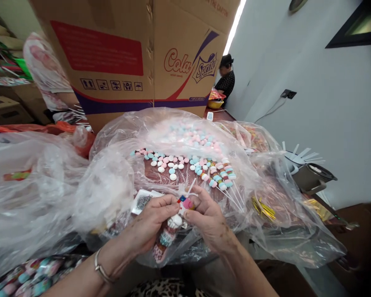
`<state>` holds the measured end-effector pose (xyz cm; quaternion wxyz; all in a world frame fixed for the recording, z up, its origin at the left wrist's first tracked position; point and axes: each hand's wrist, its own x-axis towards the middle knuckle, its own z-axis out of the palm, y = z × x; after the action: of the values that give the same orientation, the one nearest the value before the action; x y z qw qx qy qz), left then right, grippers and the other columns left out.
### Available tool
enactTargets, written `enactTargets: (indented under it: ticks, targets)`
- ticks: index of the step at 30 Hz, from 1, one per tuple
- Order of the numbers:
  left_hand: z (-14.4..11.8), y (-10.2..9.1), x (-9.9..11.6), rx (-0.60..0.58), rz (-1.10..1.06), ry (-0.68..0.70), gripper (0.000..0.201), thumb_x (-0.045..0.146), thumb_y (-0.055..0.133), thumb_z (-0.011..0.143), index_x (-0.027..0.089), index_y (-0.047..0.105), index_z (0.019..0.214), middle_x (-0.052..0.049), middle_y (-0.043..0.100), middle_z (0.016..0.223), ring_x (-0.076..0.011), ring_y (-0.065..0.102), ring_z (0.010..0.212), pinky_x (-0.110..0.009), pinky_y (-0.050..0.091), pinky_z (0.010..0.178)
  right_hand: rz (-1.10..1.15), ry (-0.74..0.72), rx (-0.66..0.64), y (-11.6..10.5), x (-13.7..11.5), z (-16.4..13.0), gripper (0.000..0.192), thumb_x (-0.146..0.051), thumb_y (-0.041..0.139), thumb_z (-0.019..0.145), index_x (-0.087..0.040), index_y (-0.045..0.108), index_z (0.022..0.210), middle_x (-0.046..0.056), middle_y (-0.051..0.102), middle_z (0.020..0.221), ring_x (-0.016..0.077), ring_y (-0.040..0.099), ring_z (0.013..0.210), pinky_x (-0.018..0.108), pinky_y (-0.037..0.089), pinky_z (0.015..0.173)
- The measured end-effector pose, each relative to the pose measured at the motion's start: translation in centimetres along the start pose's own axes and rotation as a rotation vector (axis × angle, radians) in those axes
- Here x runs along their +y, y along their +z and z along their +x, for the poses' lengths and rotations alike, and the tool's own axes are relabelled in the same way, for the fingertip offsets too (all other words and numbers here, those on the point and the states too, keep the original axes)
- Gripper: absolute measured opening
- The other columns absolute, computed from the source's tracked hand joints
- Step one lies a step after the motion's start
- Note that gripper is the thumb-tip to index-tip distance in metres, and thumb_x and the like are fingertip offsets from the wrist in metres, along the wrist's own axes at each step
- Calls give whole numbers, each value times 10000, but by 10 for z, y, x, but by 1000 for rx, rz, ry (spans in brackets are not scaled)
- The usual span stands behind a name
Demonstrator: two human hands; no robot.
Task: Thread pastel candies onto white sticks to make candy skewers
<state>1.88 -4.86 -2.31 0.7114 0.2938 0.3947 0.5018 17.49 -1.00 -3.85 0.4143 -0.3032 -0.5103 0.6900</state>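
Between my hands is a clear bagged candy stick, with white, blue and brown pieces stacked inside a printed wrapper. It hangs tilted, its lower end toward me. My left hand pinches the bag's gathered neck, beside a small colourful tag with a pink figure. My right hand grips the same neck and tag from the other side, fingers curled. A white stick pokes up above the fingers. Just beyond lie loose pink, blue and white candies and several threaded candy skewers on plastic sheeting.
A large cardboard carton rises at the back. Right of me are gold twist ties, a grey jug and white sticks. A white tray lies left. Bagged candies fill the lower left. Two people are farther back.
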Motion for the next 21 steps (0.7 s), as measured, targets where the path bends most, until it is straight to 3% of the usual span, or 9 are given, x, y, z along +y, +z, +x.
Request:
enactTargets:
  ticks: [1,3,5,7,9,13,19,21]
  targets:
    - [1,-2,0,-34,-15,-51,307,349,846,676,124,643,725,9,626,603,-72,524,498,-166,436,498,-34,23,-82,-4,-3,0,432,-392,801,725,-235,621,1085,-35,618,746,115,552,593,228,467,562]
    - [4,-5,0,-137,-12,-196,254,288,809,663,103,684,785,-67,707,650,-139,642,534,-209,513,524,-207,-2,-219,-15,-9,1,272,-369,743,824,-212,674,1035,-17,653,761,121,594,617,234,485,592]
    - [9,-9,-1,-240,-8,-346,225,280,726,684,91,696,801,-114,722,616,-210,683,497,-245,526,447,-440,-168,-264,-24,-14,2,108,-298,676,899,-198,710,920,-1,686,784,128,629,682,239,499,662]
    - [14,-11,0,-296,-6,-399,224,288,657,722,77,700,785,-118,704,569,-204,646,410,-230,478,354,-628,-375,-227,-30,-15,2,101,-231,628,928,-205,720,895,4,703,809,132,642,740,241,499,719]
    - [17,-12,2,-314,2,-390,253,305,628,783,70,709,828,-120,720,610,-151,590,363,-197,437,327,-714,-487,-180,-31,-14,3,134,-195,584,945,-213,712,907,2,698,795,132,641,731,240,501,717]
    - [20,-13,9,-329,61,-406,343,426,666,819,87,708,846,-92,697,621,-102,542,381,-159,374,344,-716,-513,-57,-25,-9,4,172,-137,536,949,-212,677,886,-19,643,709,126,627,690,228,502,692]
    - [23,-8,8,-209,138,-318,409,525,736,786,151,595,703,11,565,586,-70,464,449,-159,349,426,-823,-515,112,-18,-8,4,194,-93,518,935,-202,635,825,-20,640,724,112,604,645,198,489,611]
    - [24,-7,7,-158,168,-277,420,553,713,797,165,580,706,22,551,598,-75,446,469,-167,330,431,-977,-636,248,-17,-12,3,163,-78,526,937,-192,640,917,0,653,766,127,610,687,215,503,638]
